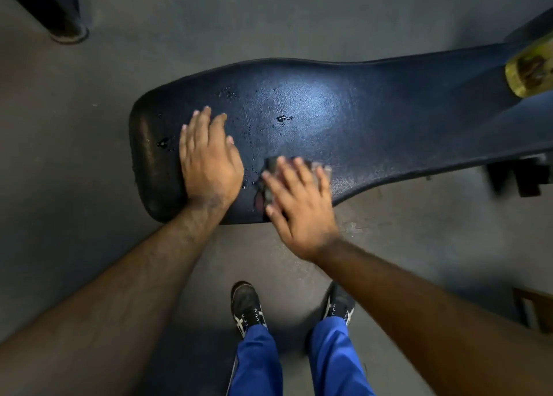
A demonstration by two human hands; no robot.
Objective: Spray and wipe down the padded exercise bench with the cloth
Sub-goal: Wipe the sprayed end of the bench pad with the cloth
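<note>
The padded bench is dark blue and runs from centre left to the right edge, with spray droplets and wet streaks on its wide end. My left hand lies flat and empty on the pad near the rounded left end. My right hand presses with spread fingers on a small grey cloth at the pad's near edge; most of the cloth is hidden under the palm. No spray bottle is in view.
A yellowish worn patch shows at the bench's far right. Black frame parts sit under the bench on the right. A dark post base stands at top left. My shoes stand on the grey floor below the bench.
</note>
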